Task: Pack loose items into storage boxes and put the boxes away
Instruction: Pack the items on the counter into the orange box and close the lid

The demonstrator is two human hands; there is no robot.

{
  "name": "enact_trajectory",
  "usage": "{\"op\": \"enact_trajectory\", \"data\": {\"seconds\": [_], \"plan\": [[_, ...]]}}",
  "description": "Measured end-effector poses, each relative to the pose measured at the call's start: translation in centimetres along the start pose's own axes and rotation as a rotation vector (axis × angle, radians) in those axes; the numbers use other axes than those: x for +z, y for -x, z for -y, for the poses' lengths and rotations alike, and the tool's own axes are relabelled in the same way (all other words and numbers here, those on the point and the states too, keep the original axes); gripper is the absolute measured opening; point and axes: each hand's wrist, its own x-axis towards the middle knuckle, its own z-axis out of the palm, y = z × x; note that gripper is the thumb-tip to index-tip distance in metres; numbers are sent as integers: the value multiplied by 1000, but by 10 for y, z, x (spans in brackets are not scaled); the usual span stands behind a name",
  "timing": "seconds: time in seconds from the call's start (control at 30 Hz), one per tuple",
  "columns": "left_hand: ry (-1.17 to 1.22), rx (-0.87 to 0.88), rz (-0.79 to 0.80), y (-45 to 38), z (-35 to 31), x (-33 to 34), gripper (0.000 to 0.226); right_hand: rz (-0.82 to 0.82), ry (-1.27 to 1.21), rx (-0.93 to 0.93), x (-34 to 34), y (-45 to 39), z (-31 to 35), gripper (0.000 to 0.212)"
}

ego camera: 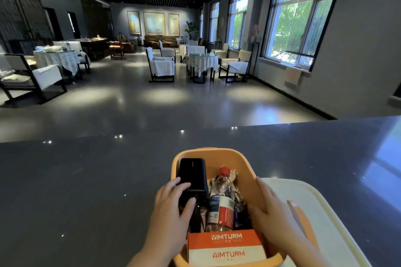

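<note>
Orange plastic, the storage box sits on the dark table right in front of you, near its front edge, already crowded. Your left hand has its grip curled around the black power bank, which leans against the left wall with its far end above the rim. Your right hand lies flat and relaxed against the inner right wall, steadying it and holding nothing.

The likely trouble is the power bank staying propped up: if it does not lie flat, the cream lid waiting on the right probably won't seat. Pushing it down hard could jam it against the plastic bottle in the middle, or tip the orange carton at the near end.

Inside, spare room looks slim. Outside, the table is open to the left and ahead; the lid takes up the right side.
</note>
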Motion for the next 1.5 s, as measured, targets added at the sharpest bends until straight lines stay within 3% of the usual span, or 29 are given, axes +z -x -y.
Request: {"op": "enact_trajectory", "data": {"seconds": [0.17, 0.33, 0.4, 0.47, 0.57, 0.63, 0.7, 0.77, 0.87, 1.0, 1.17, 1.37, 1.43, 1.5], "plan": [[-34, 2, 66, -18, 20, -23, 43, -73, -343, 140, 30, 22, 18, 66], [-226, -20, 8, -41, 51, -70, 48, -207, -735, 277, 97, 73, 69, 92], [-247, -38, -14, -36, 58, -85, 47, -233, -775, 268, 124, 95, 102, 108], [-214, -87, -2, -19, 67, -96, 45, -284, -738, 171, 144, 112, 126, 114], [-140, -209, -30, 18, 76, -101, 57, -330, -739, 185, 141, 111, 123, 121], [-8, -325, -54, 40, 71, -96, 72, -415, -624, 155, 112, 84, 109, 109], [105, -376, -69, 56, 66, -83, 83, -436, -376, 91, 81, 37, 86, 83], [180, -383, -106, 63, 65, -74, 88, -333, -132, 41, 56, -13, 73, 69], [235, -368, -125, 56, 74, -74, 91, -136, 41, 55, 46, -51, 67, 61], [364, -247, -10, 42, 91, -88, 85, -136, 253, 15, 55, -44, 67, 57], [418, -175, 109, 10, 111, -112, 75, -178, 256, 59, 68, -13, 68, 61], [180, -125, 313, -44, 122, -134, 74, -129, 172, 88, 78, 22, 68, 69], [20, -128, 247, -47, 112, -131, 67, -126, 59, 87, 76, 20, 59, 69], [-83, -111, 52, -40, 90, -116, 56, -128, -93, 85, 69, 15, 43, 67]]}}
